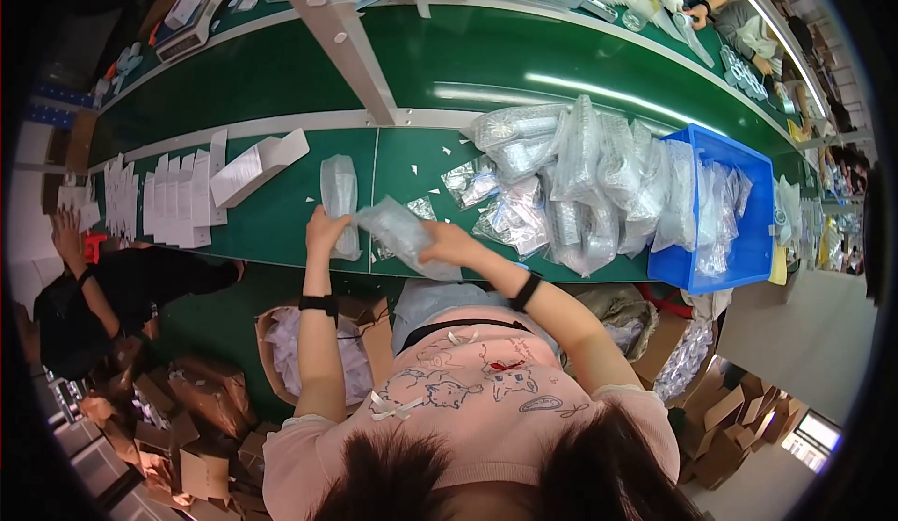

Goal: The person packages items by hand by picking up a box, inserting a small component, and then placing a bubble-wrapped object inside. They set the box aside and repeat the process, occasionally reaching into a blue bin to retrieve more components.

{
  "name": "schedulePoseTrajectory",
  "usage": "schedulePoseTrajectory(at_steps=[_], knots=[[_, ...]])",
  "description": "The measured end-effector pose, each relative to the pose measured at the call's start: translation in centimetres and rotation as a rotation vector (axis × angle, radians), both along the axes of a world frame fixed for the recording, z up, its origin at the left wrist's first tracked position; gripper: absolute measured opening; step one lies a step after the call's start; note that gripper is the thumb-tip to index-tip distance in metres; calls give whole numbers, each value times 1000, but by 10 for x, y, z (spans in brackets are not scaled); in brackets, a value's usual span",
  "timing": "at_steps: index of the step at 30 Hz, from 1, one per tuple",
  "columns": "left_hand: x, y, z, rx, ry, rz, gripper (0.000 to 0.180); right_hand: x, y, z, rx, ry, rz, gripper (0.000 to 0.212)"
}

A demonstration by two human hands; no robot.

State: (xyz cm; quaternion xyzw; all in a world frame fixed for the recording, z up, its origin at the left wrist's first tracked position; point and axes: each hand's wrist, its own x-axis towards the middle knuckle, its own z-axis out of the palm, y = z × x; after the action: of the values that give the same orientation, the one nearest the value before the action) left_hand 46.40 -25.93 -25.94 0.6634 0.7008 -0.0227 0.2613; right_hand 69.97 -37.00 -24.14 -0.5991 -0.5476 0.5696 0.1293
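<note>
My left hand (326, 230) closes on the lower part of a bubble-wrapped package (339, 184), which lies lengthwise on the green worktable (271, 231). Just to its right, my right hand (450, 244) grips a second bubble-wrapped package (397, 229) by its near right side, tilted over the table's front edge. The two packages almost meet near my left fingertips. What is inside the wrap is too blurred to name. Small clear plastic packets (514, 217) lie to the right of my right hand, beside a heap of bubble-wrapped packages (608, 170).
A blue bin (734, 151) holding bubble-wrapped packages stands at the right. White boxes (178, 203) stand in rows at the left, with a larger white carton (259, 167) next to them. Paper scraps dot the table. Another person (103, 296) is at the left; others work across the green conveyor (524, 72).
</note>
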Motion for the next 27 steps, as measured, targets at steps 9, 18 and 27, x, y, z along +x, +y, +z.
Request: schedulePoseTrajectory(at_steps=[9, 18, 27], knots=[[96, -34, 24, -552, -1195, 365, 36, 138, -108, 82, 113, 639, -1064, 65], [234, -42, 85, -658, -1324, 13, 49, 267, -132, 128, 455, -853, -1113, 58], [418, -91, 150, -108, -753, -650, 73, 287, -123, 123, 132, -1172, -666, 60]])
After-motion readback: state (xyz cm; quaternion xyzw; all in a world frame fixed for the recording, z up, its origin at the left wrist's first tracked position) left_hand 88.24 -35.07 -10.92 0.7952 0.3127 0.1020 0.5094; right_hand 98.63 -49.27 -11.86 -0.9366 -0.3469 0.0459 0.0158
